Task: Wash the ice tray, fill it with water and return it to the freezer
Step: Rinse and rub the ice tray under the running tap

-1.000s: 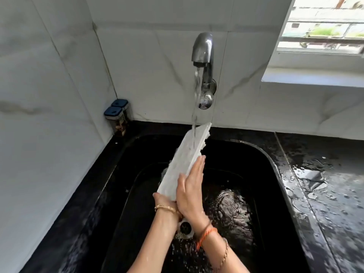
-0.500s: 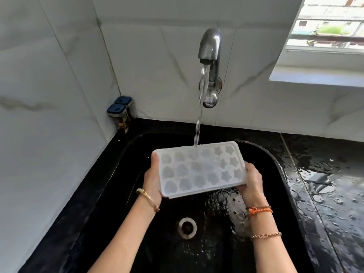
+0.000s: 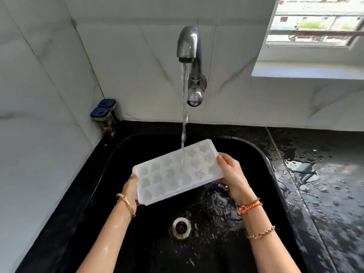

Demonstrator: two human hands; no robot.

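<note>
over the black sink [image 3: 102, 174], in the head view, the white ice tray [image 3: 173, 174] is held in the air with its moulded pockets facing up. it is tilted, the far right end higher than the near left end. it sits below the tap [image 3: 189, 44], well above the drain [image 3: 181, 227].

left hand [image 3: 131, 189]: grips the near left short end of the tray, thumb tip on the top edge, fingers hidden beneath. a gold bangle [image 3: 127, 203] sits on that wrist.

right hand [image 3: 233, 176]: grips the far right short end, thumb lying along the rim, fingers curled under the tray and out of sight. an orange thread band [image 3: 251, 206] and a thin chain bracelet [image 3: 261, 232] are on that forearm.

the tap is mounted on the white marbled wall [image 3: 137, 75] and is running. the stream of water [image 3: 184, 107] falls onto the tray's upper face, right of centre, towards the far long edge. whether any pockets hold water cannot be told.

the sink floor is wet, with ripples and splashes to the right of the drain.

far left corner of the counter: two clear jars with blue lids [image 3: 105, 115], one behind the other, against the wall.

right of the sink: black countertop [image 3: 325, 194], wet with pooled water and drops. far right, above it, a window [image 3: 315, 20] with a white ledge.
</note>
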